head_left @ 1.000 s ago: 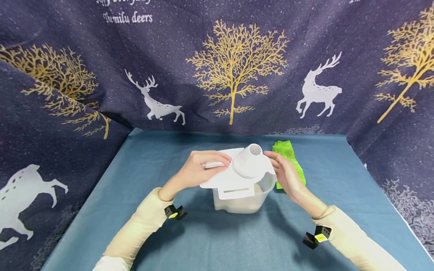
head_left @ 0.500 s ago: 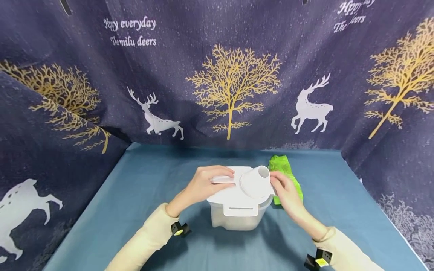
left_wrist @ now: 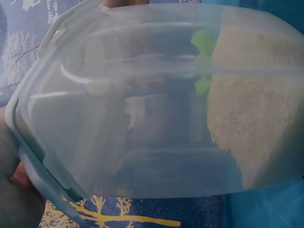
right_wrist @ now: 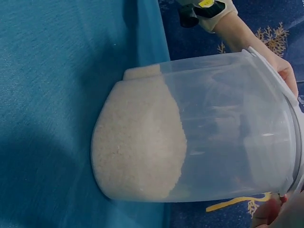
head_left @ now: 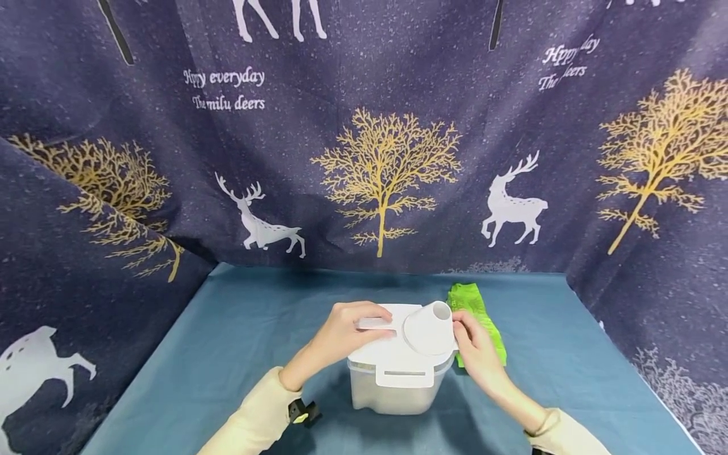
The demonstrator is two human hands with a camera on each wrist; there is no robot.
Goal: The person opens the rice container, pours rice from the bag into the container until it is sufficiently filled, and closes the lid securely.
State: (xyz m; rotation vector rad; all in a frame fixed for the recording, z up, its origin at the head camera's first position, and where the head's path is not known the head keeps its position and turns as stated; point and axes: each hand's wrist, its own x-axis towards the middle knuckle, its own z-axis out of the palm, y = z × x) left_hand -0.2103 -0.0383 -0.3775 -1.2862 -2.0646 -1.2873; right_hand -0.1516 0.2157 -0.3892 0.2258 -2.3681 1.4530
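Observation:
A translucent rice bin (head_left: 392, 397) stands on the table, with rice (right_wrist: 137, 137) filling its lower part. Its white lid (head_left: 364, 352) covers the top, bearing a round white spout or cup (head_left: 426, 332) at the right and a clip at the front. My left hand (head_left: 344, 332) grips the raised handle on the lid's left side between thumb and fingers. At the lid's right edge my right hand (head_left: 478, 354) pinches the rim beside the spout, its fingertips partly hidden. In the right wrist view, fingers (right_wrist: 268, 213) curl at the rim near a white flap.
A bright green bag (head_left: 467, 297) lies flat behind the right hand. A blue cloth (head_left: 273, 297) covers the table, and a dark curtain (head_left: 341, 189) printed with deer and trees hangs at the back and sides.
The lid, tilted with a gap at its right a second ago, has come down onto the bin. My right hand has closed on its right edge. The head view has tilted up.

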